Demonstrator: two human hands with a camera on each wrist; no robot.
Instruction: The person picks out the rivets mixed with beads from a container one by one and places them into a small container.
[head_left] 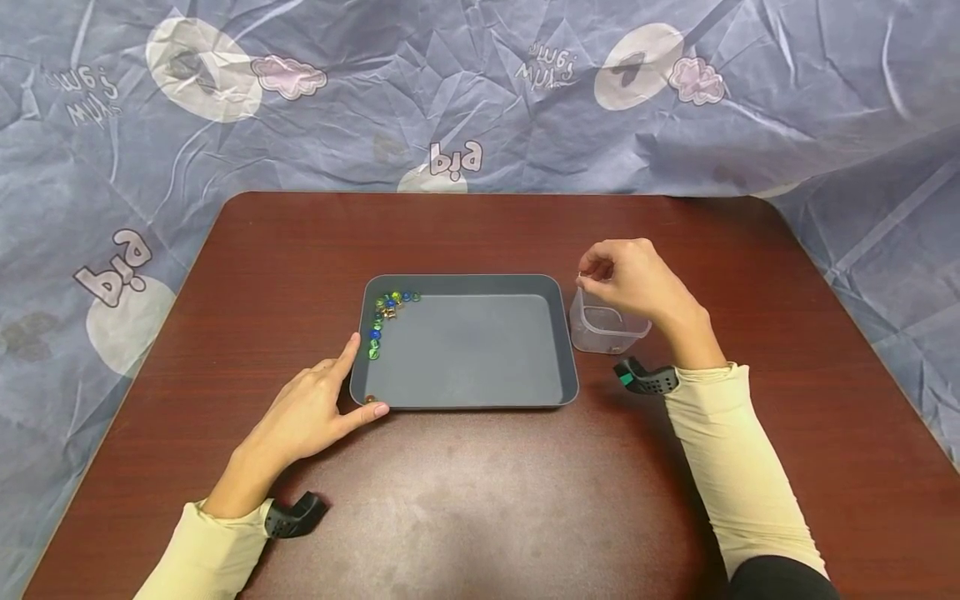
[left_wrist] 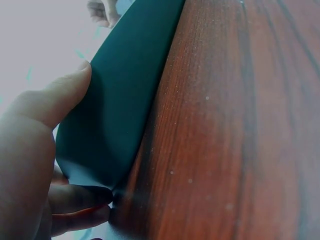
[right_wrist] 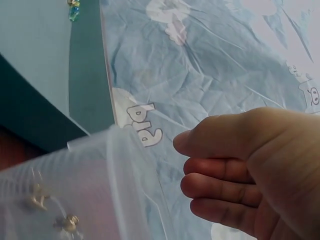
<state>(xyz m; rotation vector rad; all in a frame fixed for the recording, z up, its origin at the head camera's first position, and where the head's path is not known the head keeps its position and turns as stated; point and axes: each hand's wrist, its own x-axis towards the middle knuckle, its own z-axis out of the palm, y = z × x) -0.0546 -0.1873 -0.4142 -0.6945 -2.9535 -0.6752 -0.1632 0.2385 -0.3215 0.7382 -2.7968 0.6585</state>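
Observation:
My left hand (head_left: 307, 408) spans the near left corner of a grey tray (head_left: 472, 350). Its index finger lies straight along the left side, and the thumb rests on the front rim, as the left wrist view also shows. Small green, blue and gold beads (head_left: 391, 303) line the tray's far left corner, with a brown bead (head_left: 370, 399) near the thumb. Over a clear plastic box (head_left: 609, 340), right of the tray, my right hand (head_left: 637, 279) has its fingers curled, thumb and index tips close together; I cannot tell whether they pinch anything. Gold pieces (right_wrist: 70, 223) lie inside the box.
A brown wooden table (head_left: 480, 500) carries everything. Behind it hangs a creased grey-blue patterned cloth (head_left: 487, 100). Black wrist straps show on the left (head_left: 292, 517) and right (head_left: 647, 379) arms, the right one just beside the box.

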